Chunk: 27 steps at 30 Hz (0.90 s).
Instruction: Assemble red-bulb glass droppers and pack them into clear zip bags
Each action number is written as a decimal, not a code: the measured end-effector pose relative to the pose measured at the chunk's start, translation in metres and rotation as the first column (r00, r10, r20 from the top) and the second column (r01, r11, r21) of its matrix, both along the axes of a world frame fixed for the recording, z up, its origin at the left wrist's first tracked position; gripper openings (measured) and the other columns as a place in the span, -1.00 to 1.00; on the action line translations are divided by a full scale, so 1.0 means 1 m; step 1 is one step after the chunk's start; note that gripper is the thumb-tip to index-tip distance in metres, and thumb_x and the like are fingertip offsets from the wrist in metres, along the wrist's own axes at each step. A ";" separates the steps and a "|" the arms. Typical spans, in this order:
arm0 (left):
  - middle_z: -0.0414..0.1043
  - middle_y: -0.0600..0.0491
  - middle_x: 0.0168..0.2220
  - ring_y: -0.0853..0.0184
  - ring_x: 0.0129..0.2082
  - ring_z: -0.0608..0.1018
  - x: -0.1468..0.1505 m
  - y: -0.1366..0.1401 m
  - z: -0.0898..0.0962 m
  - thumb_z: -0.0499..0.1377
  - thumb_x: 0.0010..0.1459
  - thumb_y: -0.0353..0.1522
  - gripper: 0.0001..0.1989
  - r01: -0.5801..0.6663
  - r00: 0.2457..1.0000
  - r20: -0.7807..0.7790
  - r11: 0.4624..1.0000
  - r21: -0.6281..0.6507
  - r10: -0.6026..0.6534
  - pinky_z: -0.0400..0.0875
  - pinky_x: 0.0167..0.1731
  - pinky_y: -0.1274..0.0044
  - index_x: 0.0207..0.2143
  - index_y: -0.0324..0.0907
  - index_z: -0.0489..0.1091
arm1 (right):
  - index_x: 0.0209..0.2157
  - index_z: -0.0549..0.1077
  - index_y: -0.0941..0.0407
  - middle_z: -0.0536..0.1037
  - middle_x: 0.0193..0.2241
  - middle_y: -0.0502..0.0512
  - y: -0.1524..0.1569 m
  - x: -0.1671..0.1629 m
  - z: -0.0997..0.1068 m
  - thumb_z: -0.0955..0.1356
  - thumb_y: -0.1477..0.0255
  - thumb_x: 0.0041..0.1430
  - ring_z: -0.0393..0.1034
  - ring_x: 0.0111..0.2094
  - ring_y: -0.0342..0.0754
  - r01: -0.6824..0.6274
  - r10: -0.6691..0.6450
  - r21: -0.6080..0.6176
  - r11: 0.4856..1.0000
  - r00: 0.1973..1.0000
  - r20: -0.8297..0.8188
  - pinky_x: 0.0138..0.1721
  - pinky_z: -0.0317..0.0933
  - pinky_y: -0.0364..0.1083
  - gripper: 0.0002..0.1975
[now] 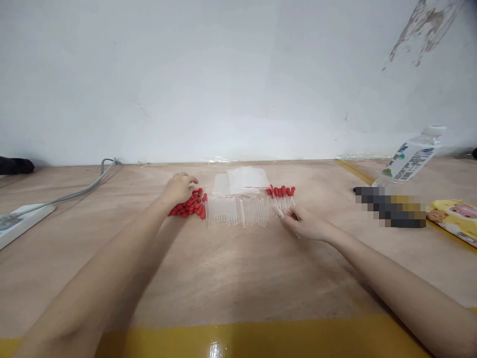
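In the middle of the wooden table lies a row of clear thin tubes (236, 211), side by side. A pile of small red rubber bulbs (189, 206) sits at the left end of the row. Over this pile is my left hand (180, 186), its fingers apart and nothing visible in them. At the right end lie several droppers (282, 192), clear tubes with red bulbs pointing toward the wall. My right hand (303, 222) pinches the near, bulbless end of a dropper beside this group; its fingertips are partly hidden.
Thin white translucent sheets (242, 180) lie behind the tubes. At left are a white power strip (26, 223) and a grey cable (91, 186). On the right stand a tilted clear bottle (412, 159), a pixelated dark object (391, 206) and a yellow packet (454, 219). Yellow tape (242, 340) runs along the front.
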<state>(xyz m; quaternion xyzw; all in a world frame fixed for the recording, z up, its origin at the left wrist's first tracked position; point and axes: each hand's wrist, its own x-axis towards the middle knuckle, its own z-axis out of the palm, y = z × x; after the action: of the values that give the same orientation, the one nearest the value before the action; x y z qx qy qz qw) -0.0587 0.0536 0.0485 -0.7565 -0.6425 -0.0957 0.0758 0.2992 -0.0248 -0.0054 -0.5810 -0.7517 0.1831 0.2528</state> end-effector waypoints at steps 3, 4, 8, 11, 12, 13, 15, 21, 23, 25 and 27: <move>0.36 -0.07 -0.19 0.16 -0.20 0.42 -0.011 0.022 0.003 0.06 0.00 -0.39 -0.73 0.060 0.997 -0.046 0.992 -0.115 -0.065 0.26 -0.19 0.45 -0.24 -0.18 0.44 | -0.54 0.12 0.09 0.29 -0.63 -0.06 0.002 0.001 -0.004 0.17 0.36 0.09 0.16 -0.59 -0.17 -0.051 0.051 0.090 0.995 0.999 0.006 -0.55 0.06 -0.18 -0.83; 0.37 -0.05 -0.21 0.18 -0.23 0.43 -0.012 0.026 0.002 0.08 -0.03 -0.38 -0.75 0.072 0.996 -0.049 0.988 -0.136 -0.080 0.27 -0.21 0.47 -0.27 -0.18 0.45 | -0.51 0.11 0.09 0.28 -0.62 -0.05 0.002 0.000 -0.006 0.15 0.35 0.11 0.16 -0.58 -0.17 -0.040 0.040 0.130 0.991 0.999 0.001 -0.53 0.07 -0.17 -0.84; 0.41 -0.02 -0.29 0.21 -0.30 0.45 -0.010 0.033 0.000 0.12 -0.10 -0.37 -0.82 0.094 0.992 -0.064 0.976 -0.196 -0.108 0.28 -0.29 0.51 -0.39 -0.18 0.46 | -0.42 0.14 0.10 0.31 -0.55 -0.01 0.001 -0.006 -0.013 0.12 0.36 0.16 0.20 -0.55 -0.13 -0.076 0.089 0.231 0.970 0.995 -0.048 -0.49 0.13 -0.14 -0.87; 0.41 -0.01 -0.33 0.22 -0.31 0.45 -0.009 0.031 0.002 0.11 -0.10 -0.39 -0.86 0.110 0.990 -0.062 0.973 -0.203 -0.125 0.29 -0.31 0.53 -0.43 -0.18 0.42 | -0.36 0.20 0.11 0.39 -0.46 0.09 0.000 -0.011 -0.017 0.13 0.40 0.17 0.29 -0.45 -0.07 -0.139 0.167 0.308 0.941 0.984 -0.068 -0.43 0.19 -0.09 -0.89; 0.41 -0.01 -0.33 0.22 -0.31 0.44 -0.009 0.029 0.004 0.09 -0.08 -0.39 -0.86 0.117 0.990 -0.059 0.973 -0.199 -0.131 0.29 -0.31 0.53 -0.43 -0.19 0.41 | -0.33 0.23 0.12 0.41 -0.43 0.11 0.000 -0.013 -0.018 0.14 0.41 0.17 0.31 -0.41 -0.05 -0.153 0.183 0.326 0.933 0.981 -0.063 -0.41 0.20 -0.08 -0.89; 0.40 -0.02 -0.32 0.23 -0.30 0.44 -0.009 0.027 0.006 0.08 -0.06 -0.40 -0.85 0.123 0.989 -0.055 0.974 -0.191 -0.136 0.29 -0.30 0.52 -0.41 -0.20 0.40 | -0.28 0.25 0.13 0.43 -0.40 0.13 0.000 -0.013 -0.019 0.15 0.41 0.17 0.33 -0.38 -0.03 -0.161 0.190 0.342 0.926 0.980 -0.054 -0.38 0.21 -0.06 -0.87; 0.38 -0.04 -0.29 0.23 -0.28 0.43 -0.009 0.019 0.011 0.03 -0.01 -0.40 -0.83 0.134 0.989 -0.047 0.978 -0.163 -0.143 0.29 -0.26 0.50 -0.36 -0.21 0.37 | -0.22 0.29 0.13 0.46 -0.34 0.16 0.000 -0.014 -0.020 0.15 0.43 0.18 0.35 -0.32 0.00 -0.174 0.201 0.374 0.911 0.979 -0.033 -0.33 0.23 -0.03 -0.82; 0.32 -0.03 -0.28 0.22 -0.18 0.38 0.012 -0.032 0.008 -0.05 0.13 -0.36 -0.85 0.338 0.936 0.068 0.936 0.094 -0.345 0.28 -0.17 0.42 -0.31 -0.19 0.28 | -0.22 0.37 0.12 0.45 -0.37 0.13 -0.003 -0.019 -0.019 0.16 0.42 0.20 0.34 -0.34 -0.04 -0.237 0.272 0.449 0.862 0.962 -0.014 -0.32 0.22 -0.06 -0.79; 0.36 -0.01 -0.29 0.26 -0.23 0.41 0.029 -0.055 -0.004 -0.06 0.17 -0.35 -0.86 0.376 0.897 0.194 0.917 0.136 -0.397 0.30 -0.21 0.43 -0.28 -0.18 0.25 | -0.23 0.37 0.12 0.44 -0.36 0.12 -0.005 -0.023 -0.017 0.17 0.43 0.19 0.33 -0.35 -0.07 -0.255 0.300 0.467 0.847 0.954 -0.024 -0.32 0.21 -0.09 -0.80; 0.37 0.00 -0.29 0.30 -0.28 0.44 0.047 -0.076 -0.019 -0.06 0.19 -0.36 -0.87 0.421 0.838 0.319 0.896 0.140 -0.444 0.33 -0.27 0.46 -0.26 -0.18 0.23 | -0.25 0.37 0.12 0.44 -0.39 0.09 -0.009 -0.028 -0.016 0.19 0.42 0.19 0.32 -0.39 -0.10 -0.274 0.322 0.491 0.827 0.947 -0.014 -0.34 0.19 -0.11 -0.83; 0.38 0.03 -0.34 0.33 -0.34 0.45 0.064 -0.093 -0.035 -0.01 0.18 -0.36 -0.90 0.478 0.759 0.429 0.866 0.145 -0.490 0.35 -0.33 0.49 -0.27 -0.19 0.23 | -0.28 0.38 0.13 0.43 -0.45 0.06 -0.013 -0.034 -0.015 0.21 0.41 0.19 0.30 -0.43 -0.12 -0.286 0.330 0.512 0.810 0.944 0.006 -0.36 0.16 -0.12 -0.84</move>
<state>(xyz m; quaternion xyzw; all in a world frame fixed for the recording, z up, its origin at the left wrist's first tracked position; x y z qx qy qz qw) 0.0048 -0.0392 0.0132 -0.8520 -0.4234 -0.2935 -0.0931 0.2650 -0.0375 -0.0204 -0.3563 -0.8462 0.0418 0.3941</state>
